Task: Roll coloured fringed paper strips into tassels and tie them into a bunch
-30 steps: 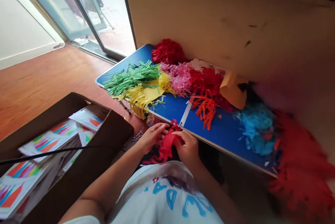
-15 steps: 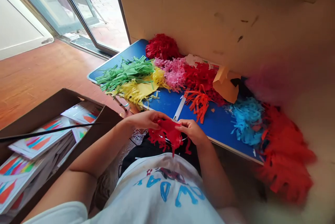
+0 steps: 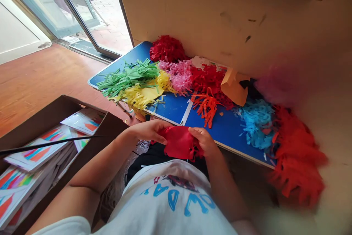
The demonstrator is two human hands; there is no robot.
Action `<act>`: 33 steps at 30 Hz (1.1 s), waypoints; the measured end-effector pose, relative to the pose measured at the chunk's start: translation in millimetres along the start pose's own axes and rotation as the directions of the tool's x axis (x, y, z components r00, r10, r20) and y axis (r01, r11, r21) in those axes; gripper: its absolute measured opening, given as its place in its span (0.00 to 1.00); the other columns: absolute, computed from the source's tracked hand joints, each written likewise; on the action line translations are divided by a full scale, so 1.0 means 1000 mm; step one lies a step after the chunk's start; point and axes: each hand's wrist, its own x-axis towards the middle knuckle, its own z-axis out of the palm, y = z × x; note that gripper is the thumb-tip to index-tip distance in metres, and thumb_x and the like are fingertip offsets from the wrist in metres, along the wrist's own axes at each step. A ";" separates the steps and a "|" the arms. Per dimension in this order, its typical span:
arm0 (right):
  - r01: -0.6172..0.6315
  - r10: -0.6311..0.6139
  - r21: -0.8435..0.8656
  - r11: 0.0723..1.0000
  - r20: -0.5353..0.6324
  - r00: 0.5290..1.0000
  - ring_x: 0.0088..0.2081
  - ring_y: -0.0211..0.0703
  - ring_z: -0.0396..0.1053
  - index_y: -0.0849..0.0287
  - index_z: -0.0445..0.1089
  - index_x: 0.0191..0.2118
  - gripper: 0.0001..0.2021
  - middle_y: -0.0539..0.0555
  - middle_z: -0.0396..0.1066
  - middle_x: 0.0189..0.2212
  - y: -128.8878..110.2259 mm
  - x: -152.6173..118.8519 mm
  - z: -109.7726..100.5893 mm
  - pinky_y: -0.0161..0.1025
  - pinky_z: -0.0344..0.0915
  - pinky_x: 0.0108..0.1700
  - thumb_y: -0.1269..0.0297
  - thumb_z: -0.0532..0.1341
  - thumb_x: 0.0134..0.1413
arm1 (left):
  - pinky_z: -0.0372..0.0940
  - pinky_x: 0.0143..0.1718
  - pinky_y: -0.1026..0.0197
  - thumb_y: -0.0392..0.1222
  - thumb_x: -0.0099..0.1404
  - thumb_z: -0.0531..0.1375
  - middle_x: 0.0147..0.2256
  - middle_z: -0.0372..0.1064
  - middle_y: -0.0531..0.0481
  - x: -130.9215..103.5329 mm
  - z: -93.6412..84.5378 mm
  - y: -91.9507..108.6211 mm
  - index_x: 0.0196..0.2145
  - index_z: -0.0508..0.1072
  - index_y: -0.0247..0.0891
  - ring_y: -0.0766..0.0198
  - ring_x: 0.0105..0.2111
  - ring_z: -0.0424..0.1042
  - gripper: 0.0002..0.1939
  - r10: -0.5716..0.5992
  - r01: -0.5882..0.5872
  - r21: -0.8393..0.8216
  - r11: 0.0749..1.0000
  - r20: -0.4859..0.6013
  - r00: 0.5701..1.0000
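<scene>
Above my lap, both hands hold a piece of red fringed tissue paper (image 3: 178,142), its smooth, uncut part facing up. My left hand (image 3: 150,131) pinches its left edge between thumb and fingers. On the other side, my right hand (image 3: 202,140) grips the right edge, where some cut strips hang down. Just beyond them on the blue table (image 3: 172,108) lie yellow fringed paper (image 3: 143,95), an orange-red fringed bunch (image 3: 206,106) and green paper strips (image 3: 129,79).
Pink fringe (image 3: 180,75), dark red fringe (image 3: 167,48), an orange paper piece (image 3: 233,87), blue fringe (image 3: 257,121) and a large red bunch (image 3: 298,154) cover the table's back and right. At left, a cardboard box (image 3: 115,127) holds printed packets (image 3: 41,150). A glass door (image 3: 82,11) stands beyond.
The red paper has been turned and spread, so its smooth part now faces up instead of the dangling fringe. Both hands stay on it. The view has shifted slightly.
</scene>
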 end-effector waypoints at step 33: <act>-0.074 0.055 -0.051 0.996 -0.304 0.951 0.19 0.29 0.52 0.57 0.78 0.32 0.17 0.49 0.66 0.23 0.090 -0.032 -0.029 0.30 0.52 0.19 0.47 0.71 0.43 | 0.68 0.22 0.61 0.56 0.70 0.49 0.23 0.76 0.39 -0.127 -0.052 -0.141 0.49 0.71 0.27 0.56 0.21 0.76 0.27 -0.186 -0.236 -0.575 0.784 -0.579 0.793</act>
